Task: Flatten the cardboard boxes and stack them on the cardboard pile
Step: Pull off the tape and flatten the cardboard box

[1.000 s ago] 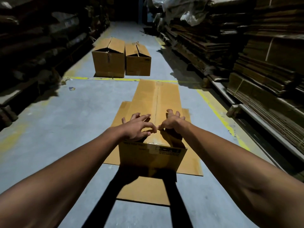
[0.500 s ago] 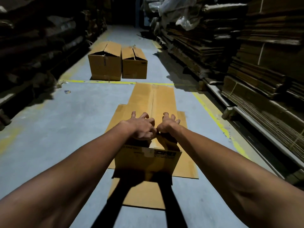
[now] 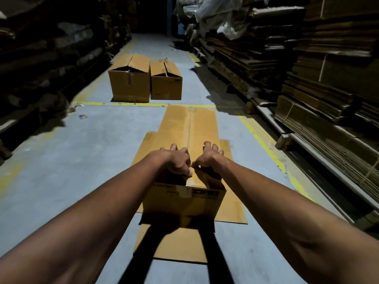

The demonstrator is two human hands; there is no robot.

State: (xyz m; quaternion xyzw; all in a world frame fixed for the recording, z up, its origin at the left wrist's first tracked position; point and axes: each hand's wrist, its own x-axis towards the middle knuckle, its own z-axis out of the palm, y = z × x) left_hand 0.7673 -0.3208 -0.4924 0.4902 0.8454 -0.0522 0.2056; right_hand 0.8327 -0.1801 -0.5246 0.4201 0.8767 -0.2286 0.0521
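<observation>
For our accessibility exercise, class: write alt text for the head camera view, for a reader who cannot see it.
Both arms reach forward, the left hand and right hand gripping the top flaps of a cardboard box that stands on flattened cardboard on a warehouse aisle floor. Two open boxes stand farther down the aisle.

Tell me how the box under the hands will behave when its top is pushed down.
The near box probably folds easily: its top flaps are already parted under the left hand and right hand. It looks light and empty. It may slide on the flattened cardboard beneath.
</observation>
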